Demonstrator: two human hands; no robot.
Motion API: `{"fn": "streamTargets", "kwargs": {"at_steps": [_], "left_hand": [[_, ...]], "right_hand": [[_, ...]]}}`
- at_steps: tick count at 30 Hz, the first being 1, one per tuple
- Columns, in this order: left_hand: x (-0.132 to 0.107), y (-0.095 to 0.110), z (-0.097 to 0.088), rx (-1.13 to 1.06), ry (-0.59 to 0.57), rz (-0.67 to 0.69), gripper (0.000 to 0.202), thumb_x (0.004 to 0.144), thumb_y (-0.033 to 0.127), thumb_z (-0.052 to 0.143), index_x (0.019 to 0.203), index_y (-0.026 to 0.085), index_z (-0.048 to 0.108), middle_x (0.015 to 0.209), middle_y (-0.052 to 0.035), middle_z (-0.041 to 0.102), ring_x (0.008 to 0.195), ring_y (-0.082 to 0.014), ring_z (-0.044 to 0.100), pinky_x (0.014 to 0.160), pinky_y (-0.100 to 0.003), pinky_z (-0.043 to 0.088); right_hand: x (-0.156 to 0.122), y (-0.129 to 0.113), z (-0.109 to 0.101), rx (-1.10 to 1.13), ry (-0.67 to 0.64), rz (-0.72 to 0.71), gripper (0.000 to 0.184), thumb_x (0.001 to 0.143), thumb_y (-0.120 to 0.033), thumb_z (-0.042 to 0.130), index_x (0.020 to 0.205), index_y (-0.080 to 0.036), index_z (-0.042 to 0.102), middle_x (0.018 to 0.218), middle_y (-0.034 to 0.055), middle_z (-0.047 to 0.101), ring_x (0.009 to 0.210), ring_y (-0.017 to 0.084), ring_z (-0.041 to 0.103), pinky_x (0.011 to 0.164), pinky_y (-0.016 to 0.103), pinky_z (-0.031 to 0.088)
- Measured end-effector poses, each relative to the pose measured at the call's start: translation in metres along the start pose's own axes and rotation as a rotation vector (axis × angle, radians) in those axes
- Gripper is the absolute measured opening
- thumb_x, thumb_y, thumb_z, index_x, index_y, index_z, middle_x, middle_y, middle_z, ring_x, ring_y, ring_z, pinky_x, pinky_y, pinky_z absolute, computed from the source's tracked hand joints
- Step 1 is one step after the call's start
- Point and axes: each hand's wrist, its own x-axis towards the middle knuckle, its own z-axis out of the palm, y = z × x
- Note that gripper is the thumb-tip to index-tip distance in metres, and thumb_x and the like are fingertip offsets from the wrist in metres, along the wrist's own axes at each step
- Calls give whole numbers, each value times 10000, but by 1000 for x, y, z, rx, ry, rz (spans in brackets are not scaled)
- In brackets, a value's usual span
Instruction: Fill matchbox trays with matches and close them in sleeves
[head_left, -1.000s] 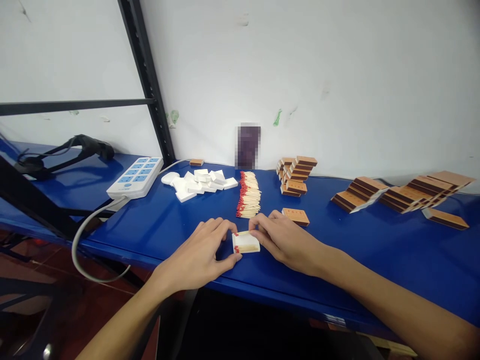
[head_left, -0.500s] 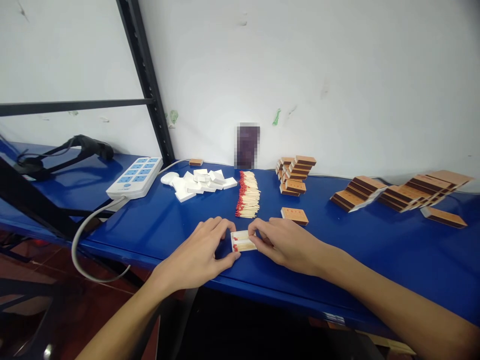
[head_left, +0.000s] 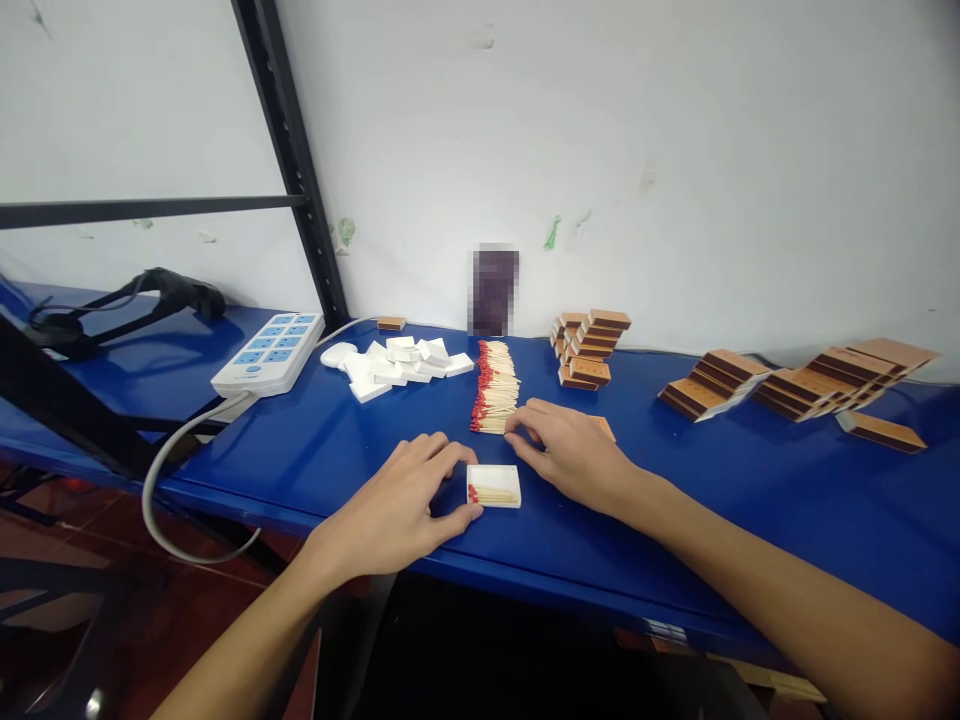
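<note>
A white matchbox tray (head_left: pixel 495 474) lies flat on the blue tabletop. Several red-headed matches (head_left: pixel 495 495) rest along its near side, heads to the left. My left hand (head_left: pixel 397 505) holds the tray's left end between thumb and index finger. Beyond the tray is a long row of loose matches (head_left: pixel 495 385), their red heads also to the left. My right hand (head_left: pixel 566 445) reaches the near end of this row, its thumb and index finger pinched at the plain stick ends. Behind that hand, a closed matchbox (head_left: pixel 604 428) is mostly hidden.
White trays (head_left: pixel 401 362) are heaped left of the match row. Stacked matchboxes or sleeves stand in a pile (head_left: pixel 589 345) and in slanting rows (head_left: pixel 716 380) to the right. A power strip (head_left: pixel 268 352) with its cable lies left, beside a black rack post (head_left: pixel 289 150).
My right hand has left the tray and moved away from me to the match row. The matches in the tray now lie together along its near side. My left hand stays at the tray.
</note>
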Motion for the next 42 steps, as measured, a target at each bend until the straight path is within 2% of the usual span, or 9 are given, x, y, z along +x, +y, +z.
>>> {"fn": "streamTargets", "kwargs": {"at_steps": [10,16,24,29,33,37,39,42], "left_hand": [[1,0,1,-13,7,1,267,922,408,543,1138,252,559,1012,-35,549,957,-234,510,849,-378,435],[1,-1,2,-11,3,2,260,914,411,562,1129,264,563,998,-24,546,946,-227,512,847,-372,431],[1,-1,2,-3,-11,-3,267,917,421,558,1130,261,549,1007,-23,539,961,-229,499,849,-378,428],[1,-2,2,1,-5,3,254,920,411,559,1121,257,545,1013,-20,535,966,-224,496,867,-382,426],[1,-1,1,-6,-10,1,239,913,405,570,1102,260,549,1052,-20,530,986,-223,495,875,-378,430],[1,1,-1,-13,-15,20,199,907,386,579,1054,252,567,1078,-23,533,992,-221,502,888,-372,433],[1,1,-1,-10,-11,28,192,909,386,576,1043,249,572,1081,-28,536,994,-224,504,894,-377,432],[1,1,-1,-7,-5,34,195,908,395,572,1035,247,577,1080,-34,541,996,-232,508,889,-382,436]], "right_hand": [[4,1,6,63,-58,-13,169,955,-239,450,887,-200,599,883,27,567,718,146,536,627,278,380],[4,-2,6,78,-65,-40,149,948,-205,430,857,-193,547,859,27,580,709,147,517,604,279,371],[3,-5,4,71,-78,-31,170,974,-236,402,887,-190,540,891,40,609,717,153,545,624,285,380],[2,-8,2,120,-90,-80,174,975,-218,411,1017,-196,578,989,49,633,855,175,590,708,295,413],[2,-6,1,115,-113,-107,239,985,-209,386,1086,-206,603,1020,52,631,871,179,589,711,296,409],[3,-3,1,55,-157,-177,333,988,-186,381,1239,-267,583,1065,55,607,829,172,576,682,292,388],[4,-3,1,2,-186,-213,350,987,-185,389,1250,-296,590,1029,52,600,766,164,558,660,295,364],[5,-3,-1,-23,-194,-233,305,992,-211,400,1169,-283,638,1002,49,598,744,159,541,668,303,347]]}}
